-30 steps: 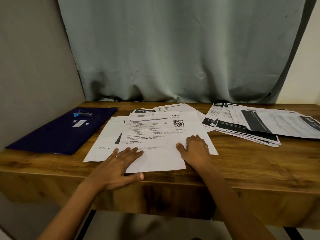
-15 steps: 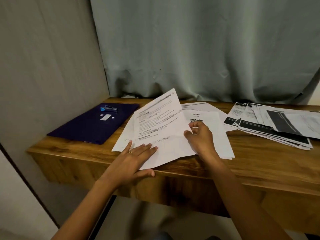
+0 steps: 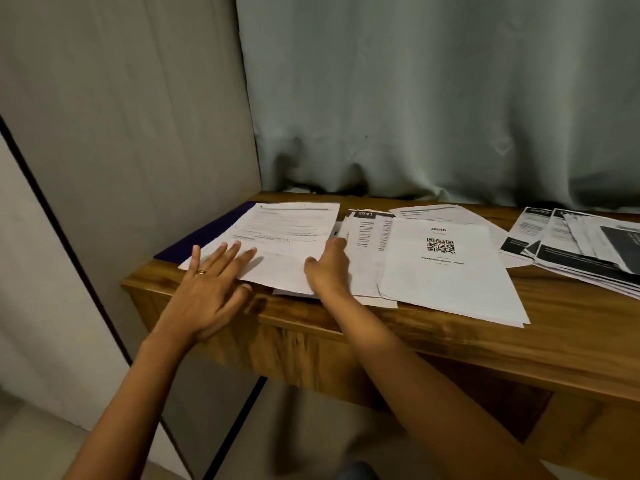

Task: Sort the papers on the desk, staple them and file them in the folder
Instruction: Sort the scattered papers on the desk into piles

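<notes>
**Sorting: loose sheet lying over the folder, left end of desk**

Left hand [image 3: 207, 289] is flat on the near-left corner of a white printed sheet [image 3: 287, 237]. Fingers are straight and spread wide, pressing, holding nothing. Right hand [image 3: 327, 268] is at the sheet's right edge, thumb on top, fingers bent. I can't tell whether they pinch the paper or just rest there.

The sheet lies at the left end of the wooden desk [image 3: 450, 341], close to the front edge. It sits over a dark blue folder [image 3: 194, 240], of which only a strip shows on the far-left side.

Other papers:
- A loose stack headed 2641 [image 3: 367, 244], just right of the right hand.
- A white sheet with a QR code [image 3: 450, 271], overlapping that stack at mid-desk.
- A fanned black-and-white pile [image 3: 571, 247] at the right edge.

No stapler in view.

Handling, my read: single sheets, near weightless, floppy, and slick on each other and on the folder cover. A flat palm will likely drag the sheet below along with it. I'd pin with the left hand, pinch a free corner with the right thumb and forefinger, and lift slowly to avoid a crease. Before stapling, I'd square each set on its edge and grip the long side.

I judge this early in sorting: nothing stapled or filed that I can see.
</notes>
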`<state>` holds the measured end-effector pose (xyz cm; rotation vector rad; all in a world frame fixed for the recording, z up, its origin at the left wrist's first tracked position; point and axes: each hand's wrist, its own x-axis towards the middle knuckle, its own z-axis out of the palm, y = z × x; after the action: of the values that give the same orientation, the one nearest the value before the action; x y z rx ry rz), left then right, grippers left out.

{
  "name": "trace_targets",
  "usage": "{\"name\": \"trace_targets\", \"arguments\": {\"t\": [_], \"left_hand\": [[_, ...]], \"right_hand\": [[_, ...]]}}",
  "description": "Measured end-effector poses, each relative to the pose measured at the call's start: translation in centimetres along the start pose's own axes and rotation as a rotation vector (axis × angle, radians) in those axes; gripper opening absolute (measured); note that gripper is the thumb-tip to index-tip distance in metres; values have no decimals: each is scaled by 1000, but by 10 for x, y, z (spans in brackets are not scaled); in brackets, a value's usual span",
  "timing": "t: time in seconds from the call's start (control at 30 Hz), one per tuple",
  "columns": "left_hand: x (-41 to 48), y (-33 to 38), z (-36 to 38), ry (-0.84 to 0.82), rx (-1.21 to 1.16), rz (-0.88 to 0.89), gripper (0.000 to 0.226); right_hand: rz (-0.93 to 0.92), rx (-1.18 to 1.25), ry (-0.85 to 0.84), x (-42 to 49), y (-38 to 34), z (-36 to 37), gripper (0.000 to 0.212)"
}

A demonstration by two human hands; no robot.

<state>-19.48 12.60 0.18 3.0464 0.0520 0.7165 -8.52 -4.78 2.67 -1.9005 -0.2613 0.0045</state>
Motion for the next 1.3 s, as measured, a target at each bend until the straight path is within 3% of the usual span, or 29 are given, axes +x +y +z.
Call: {"name": "trace_targets", "arguments": {"t": [0.13, 0.23, 0.37, 0.53, 0.67, 0.8, 0.9, 1.03, 1.13, 1.2, 1.3], "left_hand": [[7, 7, 15, -72, -130, -51, 72], [13, 6, 27, -201, -185, -188, 76], [14, 3, 40, -344, -97, -305, 77], [10, -3, 42, -300, -86, -294, 78], [18, 4, 35, -156, -91, -292, 90], [39, 52, 29, -58, -200, -145, 93], [57, 100, 34, -75, -336, -47, 81], [80, 148, 52, -190, -409, -8, 66], [87, 166, 64, -268, -366, -20, 65], [89, 171, 71, -291, -319, -6, 67], [88, 174, 79, -313, -262, -7, 68]], "right_hand": [[25, -89, -56, -4, -6, 32, 61], [-16, -159, -99, -4, -1, 43, 57], [-209, -291, -154, 1, 8, 27, 43], [-471, -452, -27, 14, 32, -57, 35], [-205, -793, -7, 30, 69, -134, 57], [53, -958, -108, 35, 101, -176, 59], [72, -949, -204, 28, 112, -179, 59], [-12, -901, -213, 20, 115, -174, 57], [-70, -774, -13, 20, 117, -180, 53], [31, -794, 198, 21, 114, -191, 59], [234, -834, 258, 22, 110, -205, 69]]}}
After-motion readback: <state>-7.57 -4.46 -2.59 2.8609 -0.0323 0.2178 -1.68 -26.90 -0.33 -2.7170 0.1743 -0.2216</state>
